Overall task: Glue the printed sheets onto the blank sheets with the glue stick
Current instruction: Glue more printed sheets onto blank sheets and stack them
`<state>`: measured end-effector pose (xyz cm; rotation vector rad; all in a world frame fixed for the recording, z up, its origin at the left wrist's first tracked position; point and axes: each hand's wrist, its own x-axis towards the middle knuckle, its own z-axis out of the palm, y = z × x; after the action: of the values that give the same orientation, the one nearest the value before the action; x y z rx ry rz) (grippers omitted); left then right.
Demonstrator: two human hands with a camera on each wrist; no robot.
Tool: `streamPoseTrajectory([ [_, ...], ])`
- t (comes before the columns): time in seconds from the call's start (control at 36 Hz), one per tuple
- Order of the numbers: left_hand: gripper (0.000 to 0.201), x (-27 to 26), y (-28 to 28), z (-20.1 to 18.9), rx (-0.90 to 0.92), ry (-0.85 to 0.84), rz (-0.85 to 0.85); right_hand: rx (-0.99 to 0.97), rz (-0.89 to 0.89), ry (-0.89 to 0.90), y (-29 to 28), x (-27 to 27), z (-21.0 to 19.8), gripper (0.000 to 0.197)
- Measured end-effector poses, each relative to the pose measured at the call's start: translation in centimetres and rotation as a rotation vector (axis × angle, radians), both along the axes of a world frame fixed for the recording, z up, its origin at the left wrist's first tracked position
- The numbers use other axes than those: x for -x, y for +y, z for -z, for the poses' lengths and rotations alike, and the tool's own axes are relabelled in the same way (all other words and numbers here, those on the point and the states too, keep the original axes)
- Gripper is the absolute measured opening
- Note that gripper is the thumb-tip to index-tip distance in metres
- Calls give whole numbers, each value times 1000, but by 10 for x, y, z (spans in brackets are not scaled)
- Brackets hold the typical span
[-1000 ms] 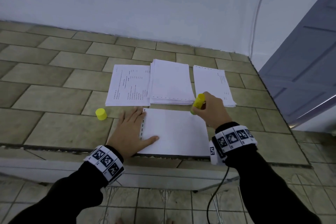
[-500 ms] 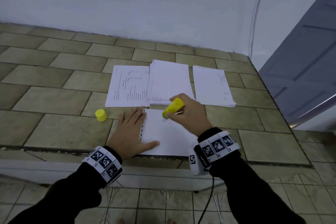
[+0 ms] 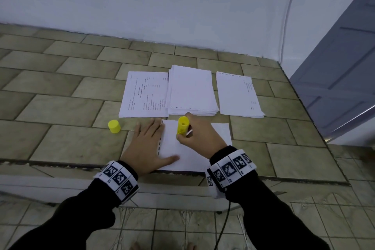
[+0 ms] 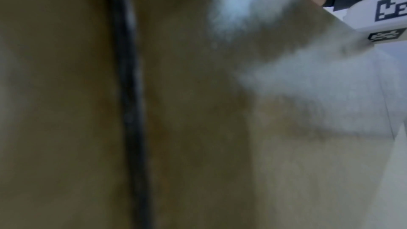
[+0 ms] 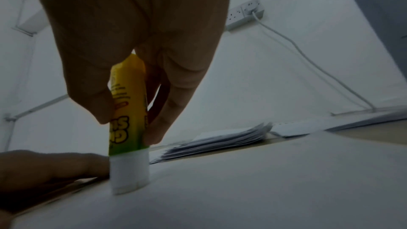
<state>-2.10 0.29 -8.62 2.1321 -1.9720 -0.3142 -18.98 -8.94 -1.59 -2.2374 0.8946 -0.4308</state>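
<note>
- Nearest the camera, two black sleeves (image 3: pixel 60 215) with white marker-printed wristbands (image 3: pixel 116 179) were seen reaching forward over the tiled table (image 3: pixel 60 144).
- A blank sheet (image 3: pixel 220 134) lay at the near edge of the table, a row of punched holes running along its left side.
- The left hand (image 3: pixel 145 146) was laid flat on the left margin of that sheet, its fingers (image 3: pixel 151 127) released and spread, the thumb stretched across the paper.
- The glue stick (image 3: pixel 182 125) was gripped by the right hand (image 3: pixel 199 139), whose fingers (image 5: pixel 176 104) were wrapped round the yellow barrel.
- In the right wrist view the stick (image 5: pixel 128 119) stood nearly upright, its white tip pressed on the sheet (image 5: pixel 242 189) just beside the left hand's thumb (image 5: pixel 50 168).
- The left wrist view was blurred; only tile, a dark joint line and part of the other wristband could be made out.
- The yellow cap (image 3: pixel 114 126) stood on the table to the left of the left hand, apart from it.
- Farther back, three lots of paper lay side by side: a printed sheet (image 3: pixel 145 95) on the left, a thick stack (image 3: pixel 191 91) in the middle and another pile (image 3: pixel 237 95) on the right with print along its right edge.
- Beyond them a white wall (image 3: pixel 162 2) with a cable (image 3: pixel 288 10) running down it was seen, and a grey door (image 3: pixel 341 67) at the right.
</note>
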Motion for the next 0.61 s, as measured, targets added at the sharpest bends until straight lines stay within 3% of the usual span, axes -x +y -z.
streamPoseTrajectory([
  [0.31,127,1,1,-2,-31,-26,-17,66,295,-8,-27,93,2,15],
  [0.39,135,0,0,1,-35,-30,-17,77,316,-4,-31,107,4,16],
  [0.53,120,2,1,-2,-6,7,-26,147,316,-22,-29,108,3,15],
  [0.61,125,2,1,-4,-11,9,-21,115,270,-88,-22,93,0,15],
])
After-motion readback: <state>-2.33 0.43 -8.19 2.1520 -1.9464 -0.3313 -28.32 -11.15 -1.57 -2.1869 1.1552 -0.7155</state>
